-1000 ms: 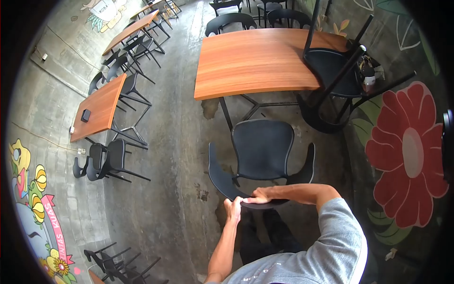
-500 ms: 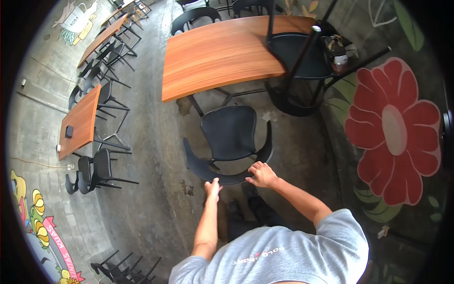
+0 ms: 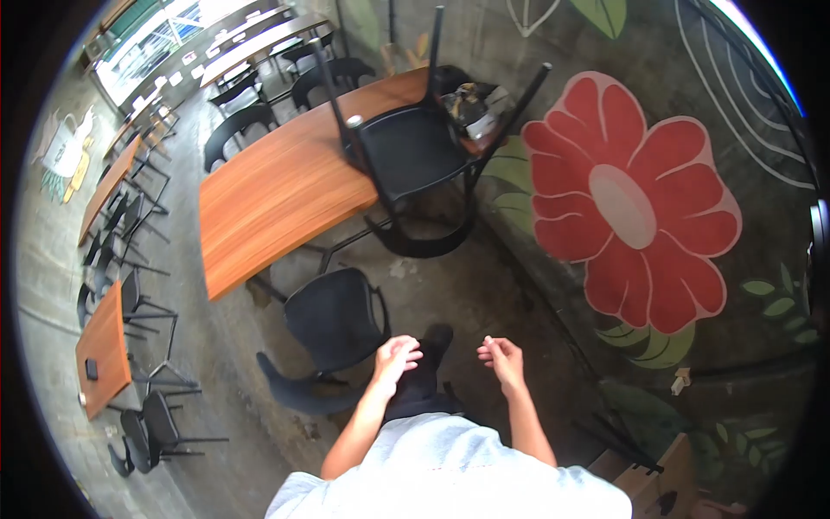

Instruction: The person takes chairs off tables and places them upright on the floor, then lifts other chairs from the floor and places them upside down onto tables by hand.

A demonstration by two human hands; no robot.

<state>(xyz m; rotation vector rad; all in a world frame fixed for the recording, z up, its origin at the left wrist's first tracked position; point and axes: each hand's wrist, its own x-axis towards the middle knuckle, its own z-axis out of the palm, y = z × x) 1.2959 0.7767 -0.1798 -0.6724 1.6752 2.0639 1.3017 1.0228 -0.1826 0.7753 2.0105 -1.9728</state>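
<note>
Head view, chair: smooth-looking black chair (image 3: 335, 318) is stood on grey concrete floor (image 3: 225, 381), beside brown wood-grain table (image 3: 277, 199).
Left hand (image 3: 397, 360): fingers half curled; nothing seen held; near chair's seat, contact cannot be told.
Right hand (image 3: 503, 360): loosely curled; nothing seen held; apart from chair.
Upturned chair: black four-legged chair (image 3: 411, 151) is rested on table's end.
Handling: judged stiff, fairly light, not fragile; seat possibly slippery.
Hold: best taken on curved black backrest (image 3: 298, 391), both sides.
</note>
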